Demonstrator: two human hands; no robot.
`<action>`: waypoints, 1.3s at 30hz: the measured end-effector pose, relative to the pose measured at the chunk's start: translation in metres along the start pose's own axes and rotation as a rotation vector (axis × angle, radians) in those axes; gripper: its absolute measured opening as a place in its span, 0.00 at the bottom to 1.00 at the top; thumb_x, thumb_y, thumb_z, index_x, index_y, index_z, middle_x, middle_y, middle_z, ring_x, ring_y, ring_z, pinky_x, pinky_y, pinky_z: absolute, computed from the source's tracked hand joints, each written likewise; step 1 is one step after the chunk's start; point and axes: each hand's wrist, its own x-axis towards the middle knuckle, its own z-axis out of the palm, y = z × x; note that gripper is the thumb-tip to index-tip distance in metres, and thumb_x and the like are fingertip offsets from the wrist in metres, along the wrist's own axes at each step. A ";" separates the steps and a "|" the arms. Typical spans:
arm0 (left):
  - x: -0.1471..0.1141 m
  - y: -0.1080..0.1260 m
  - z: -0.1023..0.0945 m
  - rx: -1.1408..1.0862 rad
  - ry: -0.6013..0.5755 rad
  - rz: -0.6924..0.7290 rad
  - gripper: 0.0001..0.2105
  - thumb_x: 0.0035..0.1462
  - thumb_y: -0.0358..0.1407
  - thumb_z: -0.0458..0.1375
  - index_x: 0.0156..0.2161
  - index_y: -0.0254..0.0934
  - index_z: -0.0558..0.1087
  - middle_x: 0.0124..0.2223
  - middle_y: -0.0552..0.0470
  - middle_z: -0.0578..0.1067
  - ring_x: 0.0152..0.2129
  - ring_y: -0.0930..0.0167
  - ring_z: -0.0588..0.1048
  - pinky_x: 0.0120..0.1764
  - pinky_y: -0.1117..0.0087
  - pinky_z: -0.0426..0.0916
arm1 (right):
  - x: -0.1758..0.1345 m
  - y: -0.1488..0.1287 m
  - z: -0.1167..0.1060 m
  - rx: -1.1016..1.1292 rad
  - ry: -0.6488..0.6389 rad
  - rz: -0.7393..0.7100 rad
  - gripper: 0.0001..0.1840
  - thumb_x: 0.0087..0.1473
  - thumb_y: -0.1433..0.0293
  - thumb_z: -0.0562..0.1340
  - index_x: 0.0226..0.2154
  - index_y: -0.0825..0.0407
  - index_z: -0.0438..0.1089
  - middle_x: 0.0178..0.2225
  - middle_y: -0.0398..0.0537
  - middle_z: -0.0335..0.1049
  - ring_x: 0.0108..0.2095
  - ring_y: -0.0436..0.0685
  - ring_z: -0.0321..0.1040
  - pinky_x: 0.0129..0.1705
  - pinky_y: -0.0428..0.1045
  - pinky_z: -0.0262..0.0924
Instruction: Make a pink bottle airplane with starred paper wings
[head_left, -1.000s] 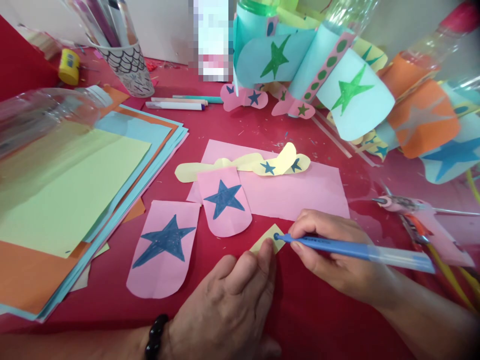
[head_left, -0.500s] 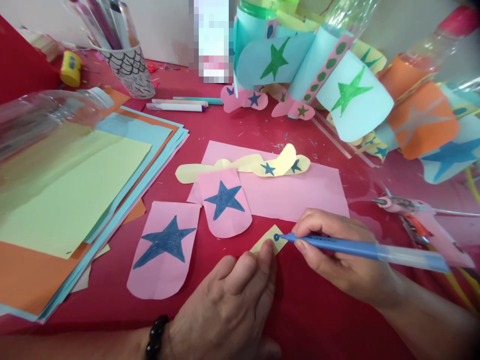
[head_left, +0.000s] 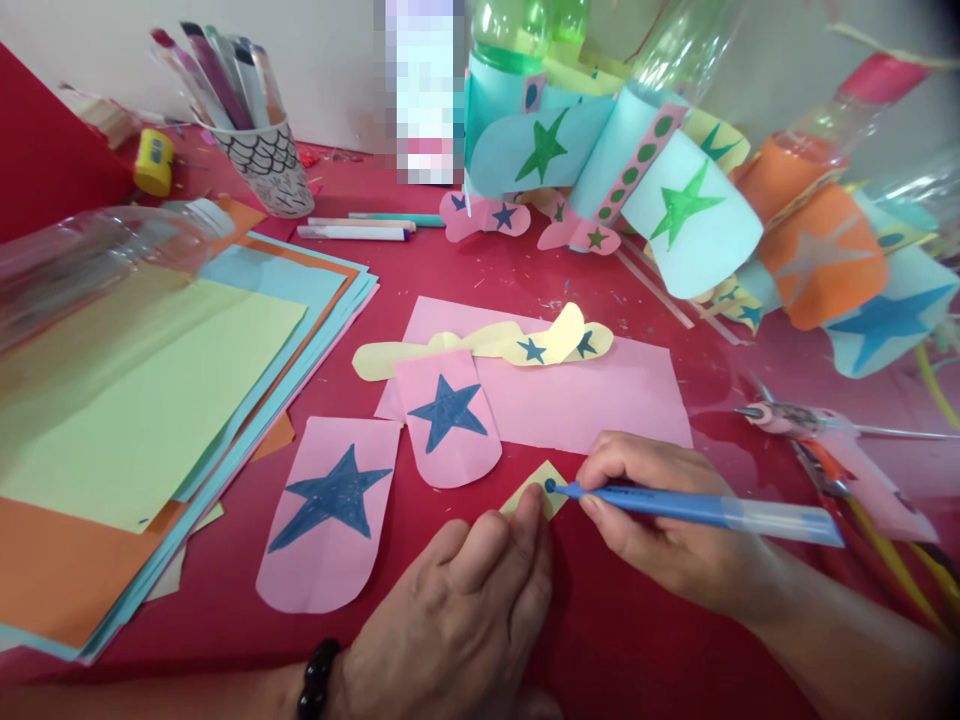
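Observation:
My right hand [head_left: 667, 510] is closed round a blue felt-tip pen [head_left: 675, 503], its tip on a small dark blue dot on a yellow paper strip [head_left: 552, 478]. The fingertips of my left hand [head_left: 465, 590] press that strip down on the red table; its fingers are bent and close together, and part of the strip is hidden under them. Just left of the strip lies a rounded pink paper piece with a blue star [head_left: 448, 412]. A larger pink piece with a blue star [head_left: 330, 510] lies beside my left hand.
Behind my hands, a pink sheet [head_left: 585, 400] bears a yellow paper cutout [head_left: 480, 342]. Coloured sheets [head_left: 150, 390] and a clear bottle [head_left: 112, 235] lie left. A cup of pens [head_left: 266, 165] stands behind. Paper-wrapped bottles [head_left: 645, 150] stand back right, with a glue gun [head_left: 832, 430] nearer.
The view has tilted a little, so things sit lower in the picture. The pen tip stays at the blue dot, which looks more filled in. My left hand keeps its place on the strip.

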 end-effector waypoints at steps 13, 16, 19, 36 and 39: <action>0.003 -0.001 0.003 0.012 -0.038 0.026 0.38 0.58 0.61 0.54 0.61 0.30 0.66 0.67 0.35 0.60 0.54 0.61 0.67 0.47 0.66 0.65 | 0.002 0.000 0.002 0.017 -0.002 -0.012 0.06 0.58 0.76 0.58 0.32 0.50 0.66 0.26 0.40 0.64 0.26 0.49 0.62 0.29 0.46 0.59; 0.004 -0.001 0.004 0.007 -0.045 0.021 0.38 0.58 0.61 0.53 0.61 0.30 0.66 0.67 0.36 0.60 0.56 0.60 0.65 0.47 0.65 0.65 | 0.001 0.001 0.002 0.032 -0.014 -0.021 0.06 0.57 0.76 0.59 0.31 0.50 0.65 0.25 0.40 0.63 0.25 0.49 0.62 0.29 0.46 0.59; 0.003 -0.001 0.003 0.022 0.004 0.026 0.37 0.59 0.61 0.53 0.60 0.30 0.67 0.66 0.37 0.63 0.58 0.60 0.64 0.46 0.66 0.65 | 0.000 0.001 0.002 0.008 0.009 0.014 0.06 0.58 0.76 0.59 0.30 0.50 0.65 0.25 0.40 0.64 0.25 0.49 0.61 0.29 0.46 0.59; 0.001 0.002 0.006 0.024 0.029 0.011 0.38 0.55 0.63 0.55 0.58 0.32 0.68 0.65 0.40 0.64 0.57 0.62 0.63 0.46 0.65 0.62 | 0.001 -0.001 0.000 0.022 -0.018 -0.014 0.06 0.57 0.77 0.59 0.31 0.51 0.66 0.25 0.40 0.63 0.25 0.48 0.61 0.29 0.46 0.58; 0.000 0.001 0.010 0.034 0.044 0.018 0.39 0.55 0.63 0.55 0.59 0.30 0.68 0.65 0.39 0.65 0.56 0.61 0.63 0.45 0.65 0.62 | 0.000 0.000 0.001 -0.007 0.013 0.026 0.06 0.58 0.76 0.59 0.30 0.51 0.66 0.25 0.40 0.63 0.25 0.48 0.61 0.29 0.46 0.58</action>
